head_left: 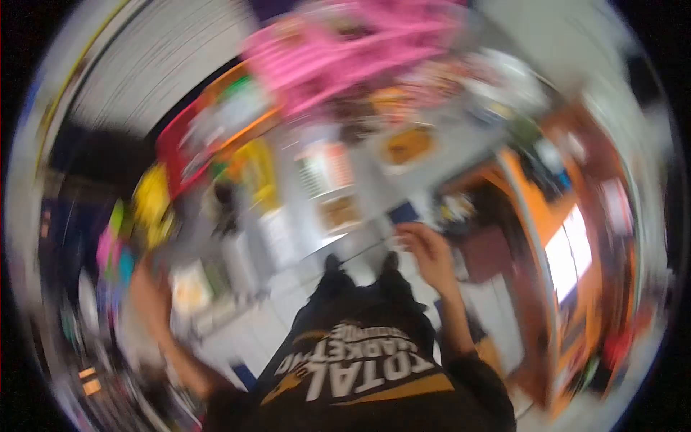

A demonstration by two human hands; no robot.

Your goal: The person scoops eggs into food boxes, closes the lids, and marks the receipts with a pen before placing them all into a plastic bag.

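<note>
My left hand (150,294) reaches out at the left, smeared by motion, its fingers not distinct. Right beside it is a white container (192,289) with something yellow-orange in it. My right hand (426,248) hangs over the tiled floor, past the near edge of a grey table (374,191). Its fingers are loosely bent and partly apart, with nothing distinct between them. Closest to this hand on the table is a clear tray of brown food (340,214), with a white, green and orange printed pack (324,169) behind it.
A pink basket (345,54) and an orange-red crate (176,144) stand along the back. Another tray of orange-brown food (407,147) lies on the table, with a yellow packet (257,173) further left. An orange-edged wooden desk or shelf (529,194) stands at the right.
</note>
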